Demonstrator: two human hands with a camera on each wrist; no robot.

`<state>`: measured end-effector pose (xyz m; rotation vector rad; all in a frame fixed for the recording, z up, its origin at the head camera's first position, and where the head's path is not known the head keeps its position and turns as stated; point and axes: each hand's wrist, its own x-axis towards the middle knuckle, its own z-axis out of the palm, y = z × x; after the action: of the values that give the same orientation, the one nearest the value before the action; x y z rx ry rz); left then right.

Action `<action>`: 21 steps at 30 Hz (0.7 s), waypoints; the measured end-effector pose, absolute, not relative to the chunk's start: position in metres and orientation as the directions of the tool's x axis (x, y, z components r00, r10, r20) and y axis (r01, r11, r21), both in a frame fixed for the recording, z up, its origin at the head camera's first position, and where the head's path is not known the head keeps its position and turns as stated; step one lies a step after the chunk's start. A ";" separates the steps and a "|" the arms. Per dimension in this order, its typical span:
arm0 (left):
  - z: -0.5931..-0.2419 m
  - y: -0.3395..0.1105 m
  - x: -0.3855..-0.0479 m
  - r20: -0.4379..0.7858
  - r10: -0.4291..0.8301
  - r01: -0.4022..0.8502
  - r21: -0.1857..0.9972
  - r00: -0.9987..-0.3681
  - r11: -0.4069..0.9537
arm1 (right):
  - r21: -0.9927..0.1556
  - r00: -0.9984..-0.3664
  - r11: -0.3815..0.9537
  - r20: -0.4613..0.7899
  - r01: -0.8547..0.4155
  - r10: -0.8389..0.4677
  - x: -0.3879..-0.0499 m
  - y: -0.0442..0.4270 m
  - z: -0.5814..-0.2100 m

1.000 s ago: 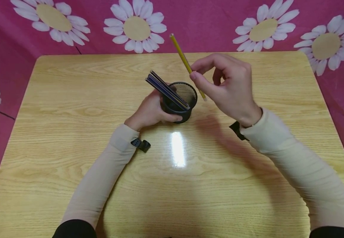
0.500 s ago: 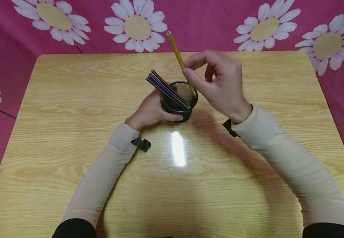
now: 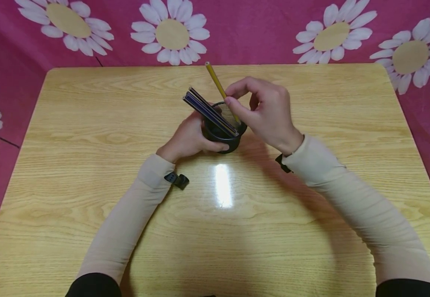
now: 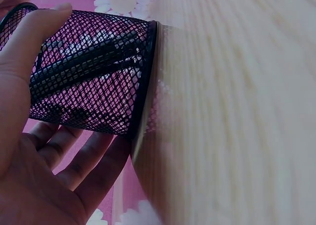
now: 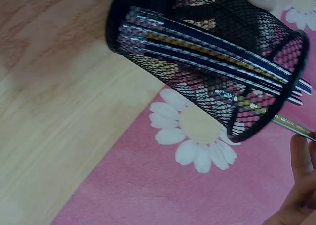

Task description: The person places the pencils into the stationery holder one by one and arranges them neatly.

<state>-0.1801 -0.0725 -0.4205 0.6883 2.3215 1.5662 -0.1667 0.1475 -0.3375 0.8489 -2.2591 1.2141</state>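
My left hand [image 3: 189, 138] grips a black mesh pencil cup [image 3: 233, 143] from its left side, thumb across the near wall. Several dark pencils [image 3: 204, 108] lean together out of the cup toward the left; a gold-coloured one shows among them in the right wrist view. Between thumb and index finger, my right hand [image 3: 268, 113] pinches a yellow pencil [image 3: 215, 78]. The lower end of that pencil is inside the cup's mouth, beside the others, as the right wrist view also shows. In the left wrist view, fingers wrap under the mesh cup [image 4: 98, 99], whose base meets the tabletop.
The cup stands on a light wood-grain table [image 3: 88, 123] with a bright light reflection [image 3: 222, 185] in front. A pink cloth with white daisies [image 3: 252, 33] hangs behind the table's far edge. Both wrists carry small black straps [image 3: 176, 180].
My right hand has moved left and then down, bringing the yellow pencil from beside the cup to inside its mouth. The left hand and cup have stayed in place.
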 end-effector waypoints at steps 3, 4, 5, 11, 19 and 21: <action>-0.419 -0.072 -0.179 0.056 0.517 0.244 0.921 -0.854 0.303 | -0.582 -0.723 0.439 0.619 -0.685 -0.307 -0.167 0.147 -0.341; -0.419 -0.072 -0.179 0.057 0.518 0.245 0.921 -0.854 0.303 | -0.582 -0.724 0.440 0.619 -0.684 -0.305 -0.167 0.147 -0.342; -0.419 -0.072 -0.179 0.056 0.519 0.244 0.922 -0.853 0.301 | -0.582 -0.724 0.441 0.619 -0.683 -0.305 -0.167 0.147 -0.343; -0.430 -0.073 -0.186 0.054 0.525 0.244 0.923 -0.849 0.298 | -0.572 -0.720 0.450 0.620 -0.686 -0.311 -0.168 0.147 -0.349; -0.429 -0.073 -0.186 0.064 0.533 0.258 0.919 -0.844 0.298 | -0.572 -0.732 0.468 0.602 -0.674 -0.318 -0.168 0.147 -0.356; -0.428 -0.073 -0.186 0.068 0.533 0.262 0.918 -0.844 0.298 | -0.571 -0.734 0.472 0.598 -0.672 -0.321 -0.168 0.147 -0.357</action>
<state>-0.1857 -0.0734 -0.4280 0.7270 2.3175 1.5648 -0.1684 0.1468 -0.3570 0.8294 -2.3138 1.1632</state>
